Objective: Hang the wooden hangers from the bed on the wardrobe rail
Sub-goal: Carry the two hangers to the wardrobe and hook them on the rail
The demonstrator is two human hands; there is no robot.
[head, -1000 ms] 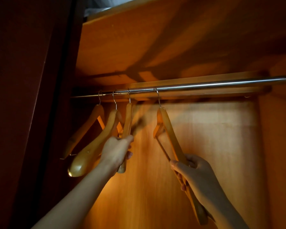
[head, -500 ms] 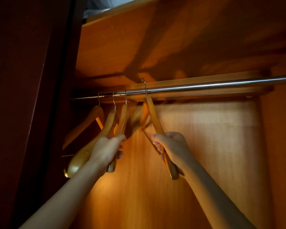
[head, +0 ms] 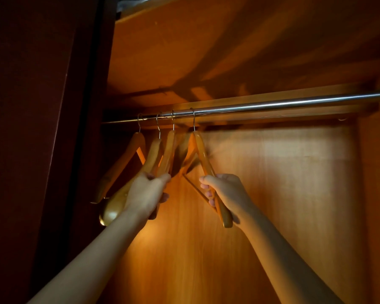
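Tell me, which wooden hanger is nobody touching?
The leftmost light wooden hanger on the shiny metal rail. The left hand grips the two middle ones; the right hand grips the rightmost.

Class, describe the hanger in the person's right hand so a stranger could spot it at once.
Find the metal rail across the wardrobe. Four wooden hangers crowd its left end. Yours is the rightmost hanger, standing slightly apart, with the right hand gripping its lower arm.

4 wooden hangers (head: 203, 156) — hooked on rail (head: 283, 105).
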